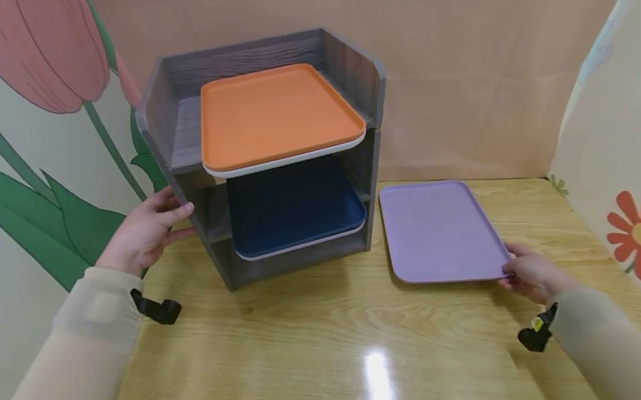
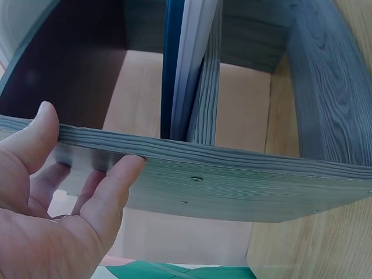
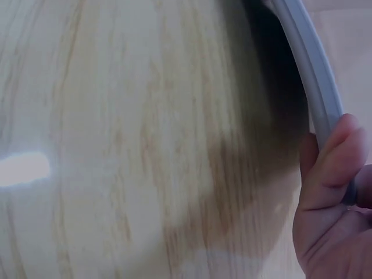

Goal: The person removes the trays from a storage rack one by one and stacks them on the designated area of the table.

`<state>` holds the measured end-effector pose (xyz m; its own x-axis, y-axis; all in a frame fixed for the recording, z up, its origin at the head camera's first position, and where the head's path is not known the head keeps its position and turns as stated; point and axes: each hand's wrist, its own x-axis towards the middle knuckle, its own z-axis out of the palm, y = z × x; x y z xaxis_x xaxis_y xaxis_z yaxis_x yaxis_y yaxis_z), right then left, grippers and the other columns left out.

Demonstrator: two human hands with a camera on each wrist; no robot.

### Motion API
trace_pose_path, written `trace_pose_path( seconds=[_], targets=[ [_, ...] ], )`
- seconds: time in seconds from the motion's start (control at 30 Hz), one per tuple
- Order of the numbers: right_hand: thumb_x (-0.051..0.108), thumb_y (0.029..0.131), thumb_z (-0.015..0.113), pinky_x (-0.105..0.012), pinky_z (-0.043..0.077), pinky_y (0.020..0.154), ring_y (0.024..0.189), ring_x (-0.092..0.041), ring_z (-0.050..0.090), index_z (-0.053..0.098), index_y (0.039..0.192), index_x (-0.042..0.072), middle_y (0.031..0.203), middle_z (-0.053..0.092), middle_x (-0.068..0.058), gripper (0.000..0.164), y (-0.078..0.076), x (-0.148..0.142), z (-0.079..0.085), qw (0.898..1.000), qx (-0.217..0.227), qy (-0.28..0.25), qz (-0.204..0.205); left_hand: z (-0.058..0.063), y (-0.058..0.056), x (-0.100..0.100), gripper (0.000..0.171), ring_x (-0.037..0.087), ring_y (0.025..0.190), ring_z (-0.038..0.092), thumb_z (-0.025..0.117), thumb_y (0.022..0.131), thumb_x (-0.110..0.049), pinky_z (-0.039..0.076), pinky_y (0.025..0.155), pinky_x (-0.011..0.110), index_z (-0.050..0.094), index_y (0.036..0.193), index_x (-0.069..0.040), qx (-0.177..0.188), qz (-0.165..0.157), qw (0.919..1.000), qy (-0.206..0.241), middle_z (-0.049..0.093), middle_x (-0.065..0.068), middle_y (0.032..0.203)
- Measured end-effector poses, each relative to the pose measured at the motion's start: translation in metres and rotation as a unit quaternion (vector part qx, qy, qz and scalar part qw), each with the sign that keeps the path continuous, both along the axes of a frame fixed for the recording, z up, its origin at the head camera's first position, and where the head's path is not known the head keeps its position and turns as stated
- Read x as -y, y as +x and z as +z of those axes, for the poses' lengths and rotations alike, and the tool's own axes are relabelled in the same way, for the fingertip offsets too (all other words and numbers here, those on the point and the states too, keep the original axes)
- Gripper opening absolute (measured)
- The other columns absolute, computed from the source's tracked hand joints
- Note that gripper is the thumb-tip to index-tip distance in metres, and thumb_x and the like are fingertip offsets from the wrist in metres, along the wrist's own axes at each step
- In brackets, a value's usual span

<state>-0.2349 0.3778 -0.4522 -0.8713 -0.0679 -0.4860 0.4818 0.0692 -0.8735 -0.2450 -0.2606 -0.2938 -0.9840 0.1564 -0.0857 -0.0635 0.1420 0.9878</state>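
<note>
Head view: right of center, the right hand (image 1: 529, 274) is pinching the lower-right corner of the lavender tray (image 1: 440, 231) between its fingers; leftward, the left hand (image 1: 139, 232) is gripping the gray wooden shelf (image 1: 364, 82).

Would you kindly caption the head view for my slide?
Right hand holds a purple tray; left hand touches a gray shelf.

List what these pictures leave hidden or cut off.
Head view: far edge of the dark blue tray, behind the orange tray.
Head view: the table under the purple tray, covered by it.
Right wrist view: part of the right hand, beyond the right edge.
</note>
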Motion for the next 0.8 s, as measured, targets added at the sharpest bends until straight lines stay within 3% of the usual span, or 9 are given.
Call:
trace_pose_path(
  seconds=[0.17, 0.5, 0.8],
  targets=[
    [-0.010, 0.095, 0.030, -0.028, 0.056, 0.069, 0.073, -0.019, 0.057, -0.013, 0.152, 0.011, 0.099, 0.049, -0.011, 0.074, -0.0002, 0.0013, -0.0001, 0.999, 0.013, 0.043, 0.001, 0.0004, 0.0002, 0.0001, 0.066, 0.030, 0.137, 0.026, 0.047, 0.102, -0.013, 0.042, 0.104, 0.044, 0.008, 0.156, -0.011, 0.001, -0.002, 1.0000, 0.004, 0.018, 0.018, 0.154],
    [-0.016, 0.089, 0.034, -0.025, 0.055, 0.063, 0.065, -0.014, 0.057, -0.014, 0.151, 0.008, 0.087, 0.055, -0.006, 0.082, -0.0022, 0.0059, -0.0018, 0.997, 0.021, 0.079, -0.006, 0.0005, 0.0005, -0.0006, 0.065, 0.030, 0.137, 0.026, 0.047, 0.102, -0.013, 0.036, 0.107, 0.050, 0.010, 0.156, -0.011, 0.002, 0.001, 1.0000, 0.006, 0.019, 0.018, 0.153],
    [-0.017, 0.086, 0.034, -0.025, 0.056, 0.062, 0.062, -0.013, 0.056, -0.013, 0.150, 0.005, 0.095, 0.051, -0.013, 0.082, -0.0023, 0.0087, -0.0077, 0.995, 0.019, 0.101, -0.008, 0.0009, 0.0017, -0.0007, 0.068, 0.031, 0.139, 0.024, 0.047, 0.102, -0.014, 0.034, 0.108, 0.050, 0.006, 0.156, -0.011, 0.005, 0.002, 1.0000, 0.005, 0.016, 0.019, 0.155]
  ],
)
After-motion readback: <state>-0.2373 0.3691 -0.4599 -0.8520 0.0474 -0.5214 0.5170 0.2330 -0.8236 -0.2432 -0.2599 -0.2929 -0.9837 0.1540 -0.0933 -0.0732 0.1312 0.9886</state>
